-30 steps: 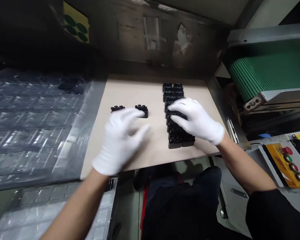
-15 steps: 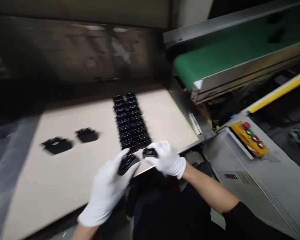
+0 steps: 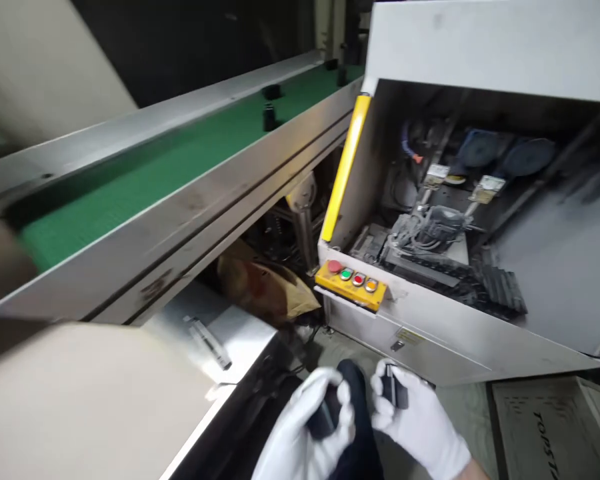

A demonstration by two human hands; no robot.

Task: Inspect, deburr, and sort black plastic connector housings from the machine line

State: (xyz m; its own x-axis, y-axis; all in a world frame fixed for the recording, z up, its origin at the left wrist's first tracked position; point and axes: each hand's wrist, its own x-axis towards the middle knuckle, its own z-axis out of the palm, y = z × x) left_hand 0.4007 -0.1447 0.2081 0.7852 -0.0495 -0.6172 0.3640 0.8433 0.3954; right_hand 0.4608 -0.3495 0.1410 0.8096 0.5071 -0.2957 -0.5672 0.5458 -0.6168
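Both of my hands wear white gloves and sit low in the view, off the right end of the beige table (image 3: 80, 393). My left hand (image 3: 307, 433) is curled round a small black plastic part (image 3: 323, 420). My right hand (image 3: 415, 420) pinches another small black part (image 3: 395, 390) between thumb and fingers. The two hands are close together, a little apart, over my dark trousers (image 3: 355, 427).
A green conveyor belt (image 3: 145, 173) in a steel frame slopes up to the right above the table. An open machine cabinet (image 3: 455, 220) holds cables and mechanisms, with a yellow button panel (image 3: 353, 283) on its front. A cardboard box (image 3: 550, 427) stands at the lower right.
My view has swung right, away from the table and the rows of black parts. Both hands, each with a black part, have come off the table edge down toward my lap.
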